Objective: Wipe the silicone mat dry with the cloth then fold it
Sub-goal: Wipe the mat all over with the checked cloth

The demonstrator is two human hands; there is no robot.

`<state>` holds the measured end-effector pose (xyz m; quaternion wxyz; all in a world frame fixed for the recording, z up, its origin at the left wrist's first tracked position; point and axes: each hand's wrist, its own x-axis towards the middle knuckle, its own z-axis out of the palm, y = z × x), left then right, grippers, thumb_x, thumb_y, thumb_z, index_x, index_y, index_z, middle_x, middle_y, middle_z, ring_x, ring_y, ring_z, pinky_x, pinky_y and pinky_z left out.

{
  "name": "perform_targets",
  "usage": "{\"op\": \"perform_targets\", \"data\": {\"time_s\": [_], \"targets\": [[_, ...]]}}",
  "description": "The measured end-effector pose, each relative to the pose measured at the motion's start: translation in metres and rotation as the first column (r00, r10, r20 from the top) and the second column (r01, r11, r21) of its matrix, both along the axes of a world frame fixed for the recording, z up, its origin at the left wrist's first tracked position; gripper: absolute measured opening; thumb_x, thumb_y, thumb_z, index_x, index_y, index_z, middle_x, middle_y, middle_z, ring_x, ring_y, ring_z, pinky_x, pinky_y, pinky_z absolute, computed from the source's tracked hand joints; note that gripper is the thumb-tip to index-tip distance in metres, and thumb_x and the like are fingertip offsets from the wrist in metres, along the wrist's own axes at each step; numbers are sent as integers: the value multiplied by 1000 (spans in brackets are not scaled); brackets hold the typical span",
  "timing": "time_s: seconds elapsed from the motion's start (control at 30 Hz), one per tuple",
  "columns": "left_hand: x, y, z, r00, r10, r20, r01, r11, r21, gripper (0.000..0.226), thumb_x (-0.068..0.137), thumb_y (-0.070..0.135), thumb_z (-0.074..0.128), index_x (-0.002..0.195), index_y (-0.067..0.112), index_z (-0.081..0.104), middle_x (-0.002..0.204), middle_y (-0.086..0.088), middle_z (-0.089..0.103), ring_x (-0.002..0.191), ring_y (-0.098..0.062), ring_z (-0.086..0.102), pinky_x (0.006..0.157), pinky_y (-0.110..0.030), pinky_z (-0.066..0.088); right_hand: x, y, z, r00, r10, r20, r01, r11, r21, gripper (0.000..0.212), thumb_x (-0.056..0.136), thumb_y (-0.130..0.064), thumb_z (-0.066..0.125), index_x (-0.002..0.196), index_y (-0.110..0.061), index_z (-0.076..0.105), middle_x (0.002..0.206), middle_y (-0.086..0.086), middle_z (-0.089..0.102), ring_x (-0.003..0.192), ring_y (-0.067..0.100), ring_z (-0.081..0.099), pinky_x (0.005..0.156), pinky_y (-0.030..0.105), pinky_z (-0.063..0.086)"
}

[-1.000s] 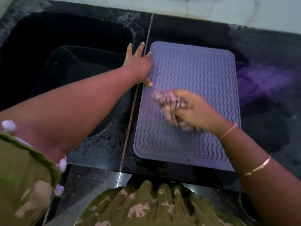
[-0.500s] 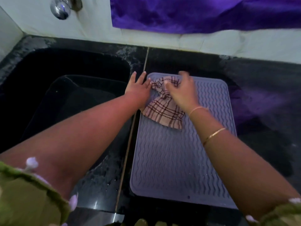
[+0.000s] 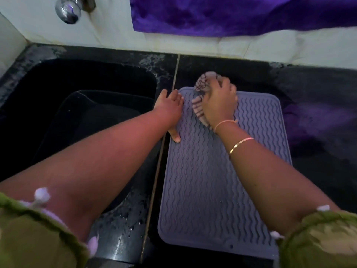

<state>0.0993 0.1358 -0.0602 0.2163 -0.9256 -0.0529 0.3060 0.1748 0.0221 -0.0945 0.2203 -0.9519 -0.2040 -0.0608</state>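
Observation:
A grey-purple silicone mat [image 3: 208,190] with wavy ridges lies flat on the black counter, right of the sink. My right hand [image 3: 219,104] presses a bunched checked cloth [image 3: 202,86] onto the mat's far edge, and part of the cloth hangs over onto the counter. My left hand [image 3: 170,109] lies flat with fingers spread on the mat's far left edge, its thumb pointing down along the edge. The cloth is mostly hidden under my right hand.
A black sink [image 3: 77,105] with a dark tub inside it sits to the left. Water drops lie on the counter [image 3: 127,225] by the sink. A metal tap knob [image 3: 68,8] and a purple cloth [image 3: 231,14] are on the white back wall.
My right hand has pushed the cloth from the mat's middle up to its far edge, bunching it tighter. My left hand has stayed on the mat's left edge.

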Motion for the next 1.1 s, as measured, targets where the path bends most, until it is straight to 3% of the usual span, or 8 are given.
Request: {"op": "perform_targets", "data": {"time_s": [0.13,0.4,0.5,0.6,0.7,0.8,0.9,1.1], "targets": [[1,2,2,1000,-13,16,13,1000,14,145,49,86,58,149,1,-5,159,-13,0,146,-29,-3,115,-51,1,4,10,-8,969,177,-171,-201,970,-136,49,89,-25,46,137,-27,42,141,12,41,132,33,34,109,51,26],[8,-3,8,998,-42,-38,44,997,62,145,49,86,57,148,-1,-2,158,-15,2,146,-30,-1,115,-54,2,-45,-29,-1,933,332,-135,-352,922,-162,36,80,-22,51,114,-24,62,118,7,56,112,31,48,91,44,40],[11,-4,10,995,-75,-70,80,994,81,144,49,87,55,149,-1,0,158,-16,2,146,-31,-1,115,-56,1,-60,-39,2,914,362,-183,-367,930,5,34,80,-16,52,109,-26,68,113,2,62,106,28,55,88,44,46],[15,-3,12,995,-75,-65,80,994,73,142,49,87,55,149,1,2,158,-15,4,146,-30,-1,114,-58,1,-42,-34,7,962,243,-121,-225,963,148,33,83,-11,51,110,-22,67,116,4,63,107,27,57,90,45,47],[18,0,12,997,-62,-54,66,995,75,144,49,89,53,149,0,1,158,-15,4,146,-30,-2,114,-58,-1,-5,-19,10,995,104,0,-104,991,83,39,87,-12,48,124,-19,58,131,9,54,120,31,48,99,49,41],[21,2,12,996,-58,-67,64,994,89,145,48,90,51,149,-1,-2,158,-14,2,146,-29,-3,114,-59,-2,23,-5,10,969,124,-213,-143,987,-74,47,89,-16,48,136,-24,46,141,10,42,129,33,39,105,52,35],[27,1,13,993,-72,-96,81,992,99,145,47,91,49,149,0,-2,159,-13,1,146,-30,-4,113,-61,-2,29,-2,9,956,168,-241,-236,929,-287,47,87,-22,53,134,-27,48,138,13,43,127,37,38,104,53,35],[25,3,13,994,-76,-84,83,992,93,147,46,93,47,149,0,-2,158,-15,-1,146,-30,-5,113,-59,-3,-41,-43,9,891,394,-225,-440,870,-222,37,85,-29,53,121,-28,60,124,9,51,112,33,46,91,43,44]]}}
